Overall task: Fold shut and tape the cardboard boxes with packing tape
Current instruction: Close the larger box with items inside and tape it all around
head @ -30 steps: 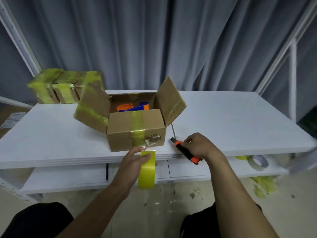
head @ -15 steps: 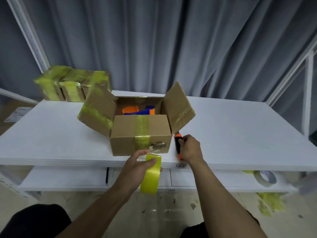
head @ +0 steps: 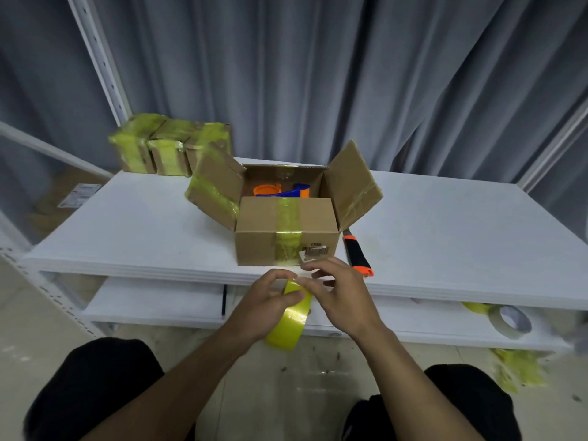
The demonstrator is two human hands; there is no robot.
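An open cardboard box [head: 286, 230] stands near the front edge of the white table [head: 445, 224], its side flaps spread out and its near flap folded over, with orange and blue items inside. My left hand [head: 267, 300] grips a roll of yellow packing tape [head: 288, 319] just below the table's edge. My right hand [head: 337, 294] meets the roll from the right, its fingertips pinching at the top of the tape. An orange and black utility knife [head: 358, 256] lies on the table, right of the box.
Three boxes wrapped in yellow tape [head: 168, 148] sit at the table's back left. On the lower shelf at the right lies another tape roll [head: 510, 321]. Yellow tape scraps [head: 518, 367] litter the floor. Grey curtains hang behind.
My right hand let go of the knife, which now lies beside the box, and came left to the tape roll. My left hand kept holding the roll.
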